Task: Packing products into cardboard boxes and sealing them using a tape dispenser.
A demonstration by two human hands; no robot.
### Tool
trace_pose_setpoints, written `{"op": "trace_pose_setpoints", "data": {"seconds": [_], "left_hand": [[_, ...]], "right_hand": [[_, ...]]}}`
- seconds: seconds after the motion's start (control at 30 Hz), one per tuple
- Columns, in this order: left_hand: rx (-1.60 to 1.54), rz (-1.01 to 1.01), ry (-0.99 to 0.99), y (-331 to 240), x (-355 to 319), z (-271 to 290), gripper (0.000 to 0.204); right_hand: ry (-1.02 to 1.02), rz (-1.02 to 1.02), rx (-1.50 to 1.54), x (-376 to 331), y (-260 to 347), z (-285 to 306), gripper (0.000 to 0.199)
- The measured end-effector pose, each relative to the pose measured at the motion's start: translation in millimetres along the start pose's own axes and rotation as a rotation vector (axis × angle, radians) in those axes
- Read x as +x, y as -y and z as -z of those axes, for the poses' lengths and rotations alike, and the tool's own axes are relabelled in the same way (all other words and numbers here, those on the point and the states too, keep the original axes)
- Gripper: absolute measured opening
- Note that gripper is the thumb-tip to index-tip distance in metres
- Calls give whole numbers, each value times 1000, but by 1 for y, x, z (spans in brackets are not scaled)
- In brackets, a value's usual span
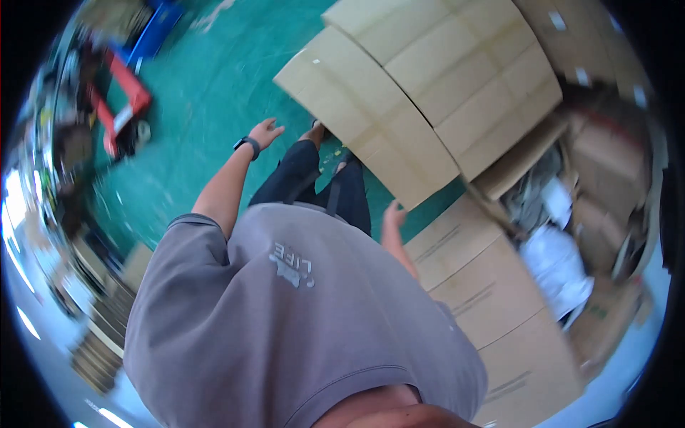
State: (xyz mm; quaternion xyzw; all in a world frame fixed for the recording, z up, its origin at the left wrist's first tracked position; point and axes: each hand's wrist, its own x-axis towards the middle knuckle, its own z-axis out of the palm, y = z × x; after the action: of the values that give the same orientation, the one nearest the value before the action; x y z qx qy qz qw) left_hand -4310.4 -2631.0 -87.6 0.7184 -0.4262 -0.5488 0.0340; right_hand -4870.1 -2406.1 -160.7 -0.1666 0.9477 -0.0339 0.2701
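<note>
My left hand (266, 134), with a dark watch on its wrist, hangs over the green floor with nothing in it, its fingers loosely bent and apart. My right hand (393, 215) is slightly blurred and looks empty, fingers apart, close to the lower corner of a big taped cardboard box (367, 118). A gap shows between that hand and the box. More taped cardboard boxes (474, 78) stand right against it. Below my right hand, at my right side, is a row of brown cartons (492, 289).
A red pallet jack (128, 96) stands on the green floor (214, 78) at the left, near a blue object (155, 32). On the right an open box holds grey scraps and a white plastic bag (555, 267). Stacked flat cardboard (96, 357) lies at lower left.
</note>
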Motion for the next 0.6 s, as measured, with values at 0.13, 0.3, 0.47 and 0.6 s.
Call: {"op": "trace_pose_setpoints", "data": {"seconds": [0.13,0.3,0.47,0.6], "left_hand": [[7,339,-285,226,-177,-32,89],[-183,794,-59,423,-399,-142,79],[-353,513,-309,592,-457,-242,71],[-657,610,-560,713,-547,-254,55]], "right_hand": [[562,-16,-124,-77,-2,21,95],[774,206,-327,-107,37,84,57],[610,418,-149,-148,101,134,47],[496,362,-175,-299,90,84,56]]}}
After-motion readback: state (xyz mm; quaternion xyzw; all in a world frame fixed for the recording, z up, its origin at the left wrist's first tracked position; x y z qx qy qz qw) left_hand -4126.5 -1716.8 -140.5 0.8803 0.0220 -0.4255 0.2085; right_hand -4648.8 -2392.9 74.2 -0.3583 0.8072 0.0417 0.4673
